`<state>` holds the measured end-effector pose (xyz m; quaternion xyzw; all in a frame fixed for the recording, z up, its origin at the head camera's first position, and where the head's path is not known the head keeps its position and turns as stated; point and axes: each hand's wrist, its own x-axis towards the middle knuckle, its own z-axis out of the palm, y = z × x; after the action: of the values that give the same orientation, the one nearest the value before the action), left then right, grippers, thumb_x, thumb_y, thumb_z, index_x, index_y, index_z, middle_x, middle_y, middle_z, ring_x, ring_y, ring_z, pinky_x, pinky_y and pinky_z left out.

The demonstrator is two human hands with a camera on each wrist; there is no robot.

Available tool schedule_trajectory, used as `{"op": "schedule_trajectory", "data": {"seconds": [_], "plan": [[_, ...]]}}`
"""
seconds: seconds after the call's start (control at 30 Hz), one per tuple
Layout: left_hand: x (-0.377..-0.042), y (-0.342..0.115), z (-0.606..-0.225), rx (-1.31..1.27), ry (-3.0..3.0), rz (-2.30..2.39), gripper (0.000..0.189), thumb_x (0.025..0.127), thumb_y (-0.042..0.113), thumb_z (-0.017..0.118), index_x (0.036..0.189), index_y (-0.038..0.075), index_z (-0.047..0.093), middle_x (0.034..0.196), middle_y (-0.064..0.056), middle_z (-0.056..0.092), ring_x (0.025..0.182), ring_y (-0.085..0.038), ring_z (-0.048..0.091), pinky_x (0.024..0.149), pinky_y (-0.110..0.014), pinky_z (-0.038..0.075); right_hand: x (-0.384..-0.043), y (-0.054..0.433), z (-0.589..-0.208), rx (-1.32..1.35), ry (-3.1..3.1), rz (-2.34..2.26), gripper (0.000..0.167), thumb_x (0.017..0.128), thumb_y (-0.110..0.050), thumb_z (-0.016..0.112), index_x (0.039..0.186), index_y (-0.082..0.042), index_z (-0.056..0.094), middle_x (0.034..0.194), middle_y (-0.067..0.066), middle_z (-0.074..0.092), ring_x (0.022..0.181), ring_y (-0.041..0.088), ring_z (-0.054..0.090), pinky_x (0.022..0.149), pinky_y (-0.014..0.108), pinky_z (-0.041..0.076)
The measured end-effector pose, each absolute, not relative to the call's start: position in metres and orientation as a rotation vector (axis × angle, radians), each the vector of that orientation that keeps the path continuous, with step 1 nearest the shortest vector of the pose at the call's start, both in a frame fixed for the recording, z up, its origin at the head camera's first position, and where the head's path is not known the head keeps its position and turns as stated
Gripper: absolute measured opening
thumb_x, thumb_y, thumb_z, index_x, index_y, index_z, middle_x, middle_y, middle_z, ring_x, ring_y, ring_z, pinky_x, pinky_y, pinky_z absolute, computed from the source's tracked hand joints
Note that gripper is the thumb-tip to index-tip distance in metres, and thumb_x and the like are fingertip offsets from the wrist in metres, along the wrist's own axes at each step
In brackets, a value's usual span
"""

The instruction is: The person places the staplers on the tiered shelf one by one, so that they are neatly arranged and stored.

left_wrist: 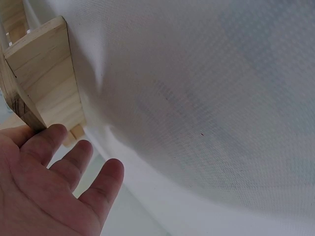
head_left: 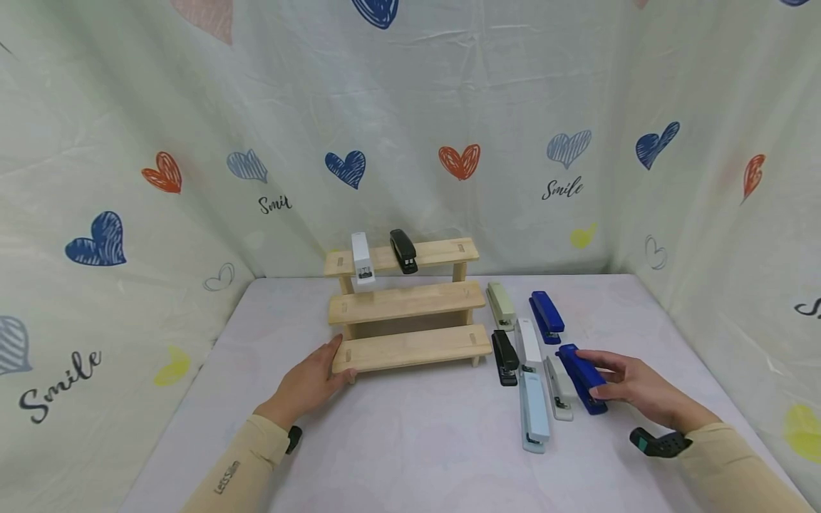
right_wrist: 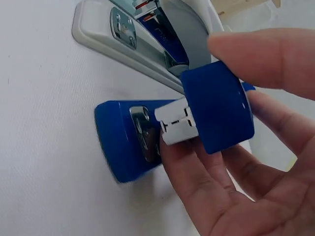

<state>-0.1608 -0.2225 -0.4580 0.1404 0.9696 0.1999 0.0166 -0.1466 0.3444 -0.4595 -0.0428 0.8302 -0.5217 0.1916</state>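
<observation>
Well, the right hand (head_left: pixel 631 385) pinches a dark blue stapler (head_left: pixel 581 375) on the table (head_left: pixel 410 442), just beside a white stapler (head_left: pixel 561 388). The left hand (head_left: pixel 309 377), spread a little, touches the left end of the three-step wooden shelf (head_left: pixel 413 348); I can't quite tell if it grips.

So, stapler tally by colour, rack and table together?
White staplers: 3
Dark blue staplers: 2, one of them in the right hand
Black staplers: 2
Light blue stapler: 1
Pale green stapler: 1
Total: 9
</observation>
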Motion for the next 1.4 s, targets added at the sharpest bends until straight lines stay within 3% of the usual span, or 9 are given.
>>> {"op": "schedule_trajectory", "data": {"seconds": [0.23,0.57,0.73,0.97,1.27,1.4], "plan": [[-0.1607,-0.2229,-0.4588,0.424,3.003,0.625,0.082,0.099,0.047,0.059,0.153,-0.006,0.028,0.147,-0.031,0.041,0.134,-0.045,0.042,0.104,-0.056,0.039,-0.1478,0.3458,-0.4572,-0.112,2.306,-1.41,0.072,0.088,-0.009,0.075,0.151,-0.002,0.04,0.155,0.035,0.021,0.133,0.061,0.031,0.095,0.057,0.048],[-0.1612,-0.2236,-0.4591,0.437,3.016,0.621,0.081,0.099,0.047,0.059,0.153,-0.006,0.03,0.145,-0.032,0.043,0.133,-0.045,0.043,0.103,-0.056,0.04,-0.1476,0.3443,-0.4568,-0.087,2.304,-1.428,0.07,0.087,-0.006,0.075,0.149,-0.002,0.043,0.153,0.036,0.025,0.121,0.047,0.053,0.091,0.051,0.053],[-0.162,-0.2236,-0.4603,0.436,3.016,0.619,0.082,0.099,0.048,0.059,0.153,-0.006,0.029,0.146,-0.031,0.043,0.134,-0.045,0.042,0.103,-0.057,0.04,-0.1482,0.344,-0.4576,-0.091,2.297,-1.459,0.073,0.087,-0.006,0.075,0.151,0.0,0.04,0.152,0.036,0.028,0.126,0.052,0.048,0.091,0.05,0.053],[-0.162,-0.2236,-0.4615,0.438,3.02,0.622,0.083,0.099,0.049,0.059,0.153,-0.006,0.029,0.146,-0.031,0.043,0.134,-0.045,0.042,0.103,-0.057,0.04,-0.1499,0.3438,-0.4562,-0.108,2.276,-1.434,0.071,0.087,-0.007,0.075,0.15,-0.003,0.042,0.156,0.035,0.019,0.129,0.056,0.042,0.093,0.053,0.05],[-0.1616,-0.2245,-0.4628,0.433,3.023,0.626,0.081,0.099,0.047,0.059,0.153,-0.006,0.029,0.146,-0.031,0.043,0.134,-0.046,0.042,0.103,-0.057,0.04,-0.1538,0.3464,-0.4526,-0.115,2.23,-1.397,0.068,0.088,-0.006,0.073,0.149,-0.005,0.044,0.155,0.037,0.016,0.124,0.048,0.05,0.094,0.054,0.05],[-0.1625,-0.2242,-0.4628,0.422,3.018,0.624,0.082,0.099,0.047,0.058,0.154,-0.005,0.027,0.147,-0.031,0.042,0.135,-0.045,0.041,0.104,-0.057,0.039,-0.1527,0.3445,-0.4533,-0.076,2.227,-1.435,0.068,0.087,-0.005,0.074,0.148,-0.004,0.045,0.155,0.037,0.017,0.126,0.05,0.047,0.095,0.054,0.049]]}}
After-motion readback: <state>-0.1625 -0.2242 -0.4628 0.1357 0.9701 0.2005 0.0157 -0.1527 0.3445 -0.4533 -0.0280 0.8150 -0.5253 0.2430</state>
